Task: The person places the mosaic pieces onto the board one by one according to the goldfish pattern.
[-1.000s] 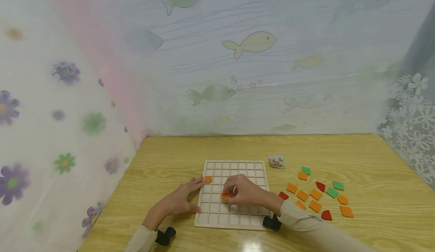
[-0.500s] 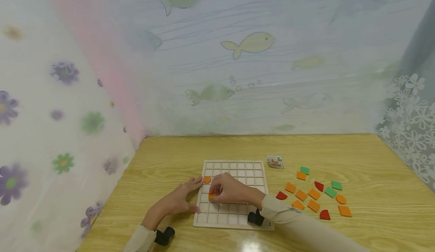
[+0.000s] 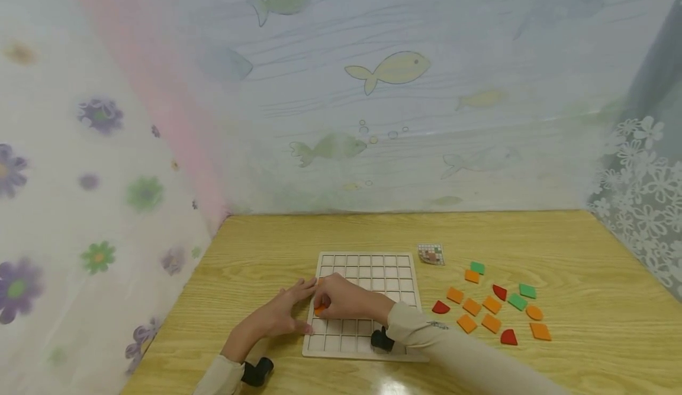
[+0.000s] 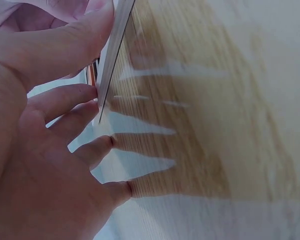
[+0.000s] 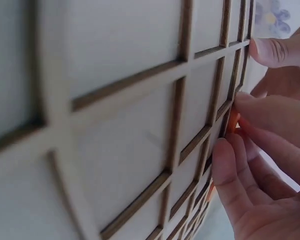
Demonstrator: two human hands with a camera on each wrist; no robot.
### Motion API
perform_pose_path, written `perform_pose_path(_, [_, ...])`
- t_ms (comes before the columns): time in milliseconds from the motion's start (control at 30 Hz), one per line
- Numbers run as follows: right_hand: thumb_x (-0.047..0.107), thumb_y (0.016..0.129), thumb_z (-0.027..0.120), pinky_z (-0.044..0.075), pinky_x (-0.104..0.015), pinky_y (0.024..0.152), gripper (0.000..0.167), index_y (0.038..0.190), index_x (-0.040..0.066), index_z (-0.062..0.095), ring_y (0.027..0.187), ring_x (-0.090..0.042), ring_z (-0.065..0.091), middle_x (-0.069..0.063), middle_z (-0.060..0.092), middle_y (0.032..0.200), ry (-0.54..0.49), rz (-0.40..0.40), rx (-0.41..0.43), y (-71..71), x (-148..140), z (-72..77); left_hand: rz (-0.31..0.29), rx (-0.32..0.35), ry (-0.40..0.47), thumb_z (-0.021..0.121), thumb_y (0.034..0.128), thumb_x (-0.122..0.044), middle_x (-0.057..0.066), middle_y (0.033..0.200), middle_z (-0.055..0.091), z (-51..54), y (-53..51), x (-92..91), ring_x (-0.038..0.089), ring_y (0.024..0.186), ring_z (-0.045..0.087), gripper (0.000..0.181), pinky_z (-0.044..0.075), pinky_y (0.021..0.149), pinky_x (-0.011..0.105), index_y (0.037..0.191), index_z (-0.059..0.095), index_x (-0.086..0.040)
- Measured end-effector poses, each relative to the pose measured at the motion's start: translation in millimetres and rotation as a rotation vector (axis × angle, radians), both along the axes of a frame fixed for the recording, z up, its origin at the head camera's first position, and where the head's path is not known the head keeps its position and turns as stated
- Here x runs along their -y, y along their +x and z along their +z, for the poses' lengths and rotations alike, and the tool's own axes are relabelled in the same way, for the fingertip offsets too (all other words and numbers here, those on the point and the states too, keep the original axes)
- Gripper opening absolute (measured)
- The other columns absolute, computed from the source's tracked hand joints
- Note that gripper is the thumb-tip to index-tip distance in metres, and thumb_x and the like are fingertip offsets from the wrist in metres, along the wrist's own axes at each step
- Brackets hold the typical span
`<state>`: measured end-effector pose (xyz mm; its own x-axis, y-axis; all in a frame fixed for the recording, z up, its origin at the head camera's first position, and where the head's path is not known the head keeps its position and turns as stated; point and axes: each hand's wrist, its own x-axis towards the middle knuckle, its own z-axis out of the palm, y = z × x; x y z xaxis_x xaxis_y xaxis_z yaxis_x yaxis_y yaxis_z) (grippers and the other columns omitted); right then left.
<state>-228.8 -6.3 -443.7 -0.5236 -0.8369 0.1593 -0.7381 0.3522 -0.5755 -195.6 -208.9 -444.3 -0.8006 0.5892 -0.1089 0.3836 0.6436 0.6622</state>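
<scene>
A pale wooden grid board (image 3: 367,356) lies on the table. The right hand (image 3: 341,298) pinches an orange piece (image 3: 319,311) at the board's left column; in the right wrist view its thumb and fingers hold that orange piece (image 5: 233,121) against a cell. Beside the left edge, the left hand (image 3: 277,313) rests with fingers spread, fingertips and thumb touching the board's side. The left wrist view shows the left hand (image 4: 60,145) with its fingers on the table by the board edge (image 4: 115,50). Another orange piece (image 3: 321,281) is partly hidden behind the right hand.
Right of the board lie several loose pieces: orange squares (image 3: 491,323), red quarter shapes (image 3: 440,307), green pieces (image 3: 527,291) and an orange rounded piece (image 3: 534,312). A small printed grid card (image 3: 431,254) lies beyond the board's right corner. A patterned curtain borders the table.
The right hand has moved left across the board with the orange piece, from the middle to the left column. The left hand has stayed at the board's left edge.
</scene>
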Motion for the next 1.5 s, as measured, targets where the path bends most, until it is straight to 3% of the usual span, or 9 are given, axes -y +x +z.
perform_pose_path(333, [-0.002,0.079,0.072,0.042,-0.008,0.060,0.008,0.081,0.006,0.075,0.069,-0.001,0.056,0.002,0.069,0.081,0.060,-0.014,-0.089,3.5,5.6,4.3,-0.008,0.008,0.013,0.078,0.0784,-0.022,0.017,0.154,0.021,1.4,0.6,-0.4,0.044,0.140,0.008,0.084,-0.001,0.101,0.072,0.147,0.032,-0.004])
perform_pose_path(567, [-0.009,0.075,0.064,0.045,-0.009,0.063,0.023,0.092,0.004,0.075,0.074,-0.003,0.061,-0.001,0.070,0.088,0.077,-0.029,0.001,7.3,-10.4,11.1,-0.014,0.005,0.002,0.077,0.0791,-0.022,0.018,0.154,0.021,1.2,-0.3,-1.4,0.044,0.140,0.007,0.082,0.001,0.101,0.072,0.145,0.034,0.002])
perform_pose_path(700, [-0.008,0.076,0.065,0.044,-0.010,0.064,0.022,0.092,0.004,0.074,0.075,-0.004,0.059,-0.001,0.068,0.088,0.065,-0.010,-0.009,8.5,-21.6,11.2,-0.019,-0.010,-0.005,0.077,0.0785,-0.021,0.019,0.153,0.022,1.4,0.2,-1.4,0.044,0.140,0.008,0.082,0.002,0.102,0.071,0.144,0.035,0.004])
perform_pose_path(833, [-0.005,0.075,0.065,0.044,-0.011,0.066,0.020,0.091,0.004,0.073,0.075,-0.006,0.058,-0.002,0.067,0.087,0.055,-0.005,-0.043,11.9,-36.6,11.9,-0.026,-0.024,-0.005,0.078,0.0778,-0.022,0.020,0.152,0.024,0.7,-0.1,-1.8,0.045,0.139,0.010,0.082,0.003,0.102,0.071,0.143,0.035,0.004])
perform_pose_path(1133, [0.000,0.081,0.067,0.049,-0.018,0.066,0.017,0.097,0.005,0.070,0.079,-0.010,0.059,-0.003,0.063,0.094,0.009,-0.047,0.068,21.4,-81.3,23.7,-0.017,-0.023,-0.006,0.078,0.0774,-0.022,0.017,0.153,0.024,-2.5,-1.5,-0.1,0.043,0.140,0.010,0.083,0.003,0.103,0.070,0.144,0.035,0.001])
perform_pose_path(1500, [0.003,0.082,0.069,0.050,-0.020,0.063,0.015,0.097,0.006,0.069,0.079,-0.014,0.058,-0.002,0.062,0.095,-0.028,-0.124,0.065,28.7,-142.8,29.2,-0.031,-0.012,0.012,0.078,0.0783,-0.023,0.022,0.152,0.023,2.8,1.0,-0.6,0.047,0.139,0.009,0.084,0.001,0.101,0.072,0.144,0.033,0.004])
